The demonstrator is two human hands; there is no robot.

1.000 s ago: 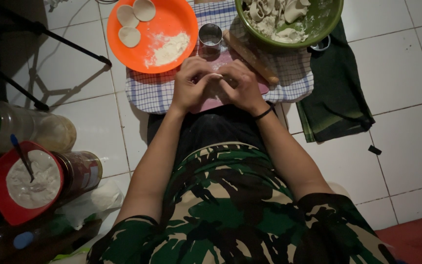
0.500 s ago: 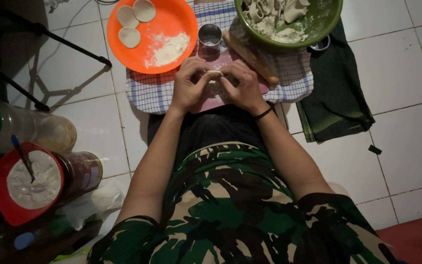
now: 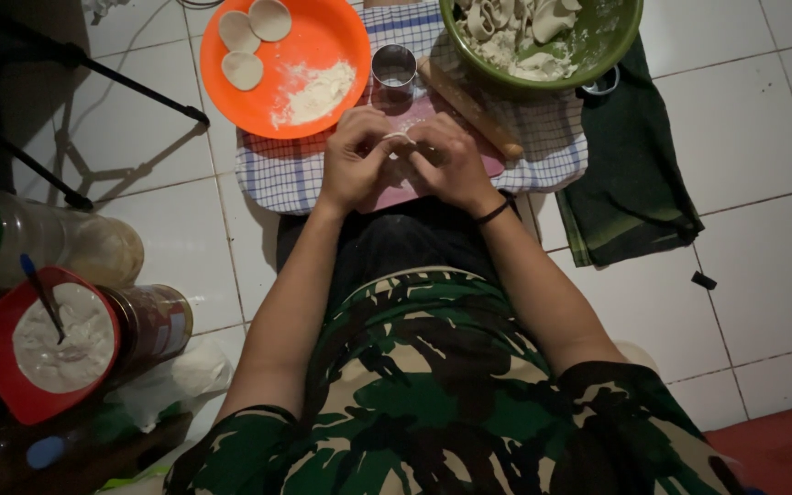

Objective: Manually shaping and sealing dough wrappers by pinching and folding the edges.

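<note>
My left hand (image 3: 356, 158) and my right hand (image 3: 449, 161) meet over a pink board (image 3: 419, 188) on a checked cloth (image 3: 286, 174). Both pinch a small pale piece of dough (image 3: 397, 137) between the fingertips; most of it is hidden by the fingers. A black band circles my right wrist. Just beyond the hands stands a small metal ring cutter (image 3: 394, 68), and a wooden rolling pin (image 3: 467, 106) lies slanted to its right.
An orange plate (image 3: 323, 37) holds three dough rounds (image 3: 242, 68) and a heap of flour (image 3: 315, 93). A green bowl (image 3: 598, 55) holds dough scraps. A dark green cloth (image 3: 630, 174) lies right. At left are a red tub of flour with a spoon (image 3: 38, 341), jars and a bottle.
My fingers have shifted slightly around the dough piece, which now shows a little more at the fingertips. Hands stay in the same place.
</note>
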